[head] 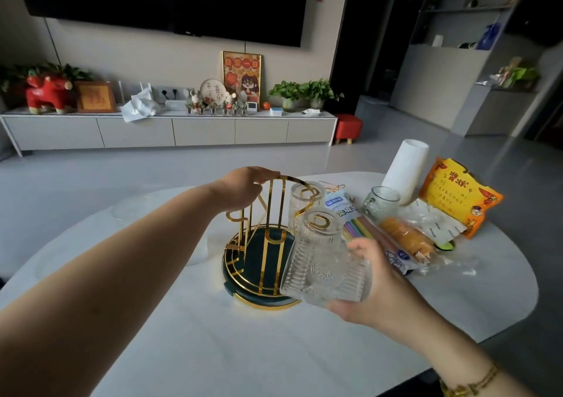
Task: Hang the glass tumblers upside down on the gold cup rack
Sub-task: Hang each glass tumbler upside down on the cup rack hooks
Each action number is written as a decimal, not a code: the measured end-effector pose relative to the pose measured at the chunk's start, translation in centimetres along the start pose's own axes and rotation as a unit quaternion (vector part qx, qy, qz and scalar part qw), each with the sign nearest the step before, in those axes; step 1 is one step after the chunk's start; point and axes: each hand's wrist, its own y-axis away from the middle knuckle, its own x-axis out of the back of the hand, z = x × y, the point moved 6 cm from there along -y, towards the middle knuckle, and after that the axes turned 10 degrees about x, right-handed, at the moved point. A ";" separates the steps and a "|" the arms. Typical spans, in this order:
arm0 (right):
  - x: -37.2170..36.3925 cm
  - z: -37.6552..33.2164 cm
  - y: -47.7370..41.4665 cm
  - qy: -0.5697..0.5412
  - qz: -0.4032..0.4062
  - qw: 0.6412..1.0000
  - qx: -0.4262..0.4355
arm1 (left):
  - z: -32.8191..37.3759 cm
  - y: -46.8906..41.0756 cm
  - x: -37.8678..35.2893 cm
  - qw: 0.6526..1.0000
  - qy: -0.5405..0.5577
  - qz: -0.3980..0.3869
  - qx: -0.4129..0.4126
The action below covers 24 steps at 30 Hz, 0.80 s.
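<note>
On the white counter (pixel 189 329), the left hand (pixel 240 187) pinches the gold cup rack (pixel 268 244) handle to steady it while the right hand (pixel 370 287) wraps an inverted glass tumbler (pixel 323 262), guiding it onto a peg.

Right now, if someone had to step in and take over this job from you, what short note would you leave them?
Left hand: steadying the top arch of the gold cup rack.
Right hand: holding a ribbed glass tumbler, tilted, its bottom up over a rack prong.
Done: one tumbler appears to hang upside down at the rack's far side.
Left: seat the held tumbler fully on its prong. A handled glass mug stands upright on the table beside the white vase; it may not belong to the job.
</note>
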 end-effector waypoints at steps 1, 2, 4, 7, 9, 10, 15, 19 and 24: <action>0.6 -0.6 -0.3 0.016 -0.004 1.000 0.001 | 0.0 0.0 0.1 1.000 -0.004 -0.003 -0.002; 1.3 -1.3 -0.7 0.033 -0.006 0.999 0.005 | 0.0 0.1 0.1 1.000 -0.009 -0.004 -0.004; 2.5 -2.9 -1.6 0.081 -0.012 0.996 0.020 | 0.2 0.2 0.3 1.000 -0.017 -0.002 -0.006; 3.2 -5.7 -3.1 0.155 -0.040 0.986 0.057 | 0.3 0.6 0.5 0.999 -0.036 0.003 -0.010; 2.8 -6.8 -4.0 0.185 -0.064 0.978 0.079 | 0.1 0.9 0.7 0.999 -0.043 0.001 -0.012; 2.5 -7.1 -4.5 0.202 -0.074 0.973 0.084 | 0.0 1.1 0.8 0.999 -0.043 0.000 -0.013; -0.2 -7.8 -6.7 0.214 -0.102 0.968 0.080 | -0.7 1.6 1.2 0.999 -0.036 0.009 -0.016; -3.0 -7.0 -7.5 0.234 -0.127 0.962 0.065 | -0.7 1.4 1.5 1.000 -0.023 0.005 -0.011; -5.6 -5.3 -8.2 0.197 -0.162 0.966 0.036 | -1.0 1.4 1.3 1.000 -0.020 0.009 -0.023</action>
